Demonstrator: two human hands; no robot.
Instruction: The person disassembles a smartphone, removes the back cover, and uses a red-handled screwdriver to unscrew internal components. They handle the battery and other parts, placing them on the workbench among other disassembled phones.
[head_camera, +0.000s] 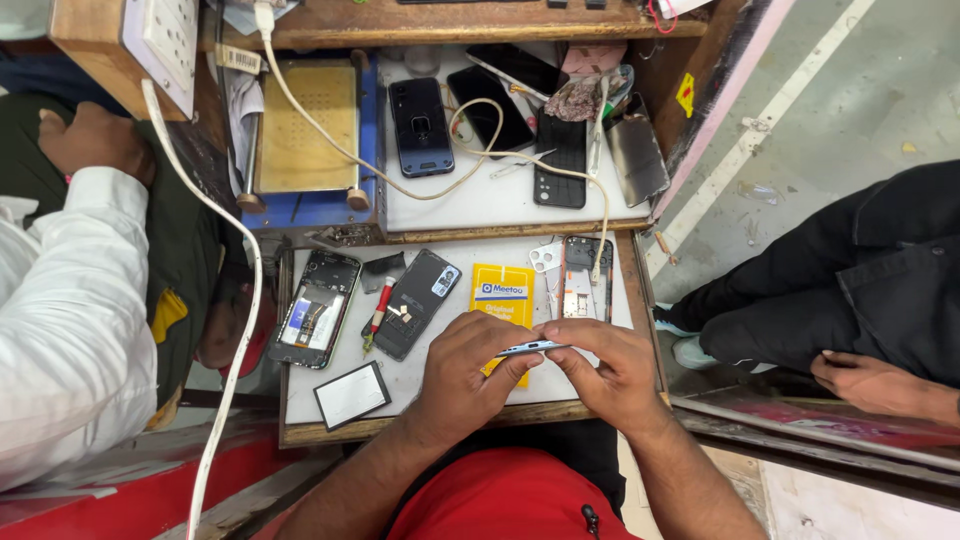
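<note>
Head view: low in the centre of the frame, the left hand (468, 365) and right hand (607, 372) pinch a thin phone panel (530, 348) edge-on between them, just above the bench (450, 375), presumably so its rim faces the eye. Both grips are closed on the panel's ends, wrists converging, fingers curled; opened phones (318, 305) and a yellow packet (502, 290) lie beyond, within reach.

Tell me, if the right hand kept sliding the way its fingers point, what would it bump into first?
Its fingers point across at the left hand, so the right hand would meet that first. Both already pinch the thin phone part between them, so hardly any gap remains.
</note>
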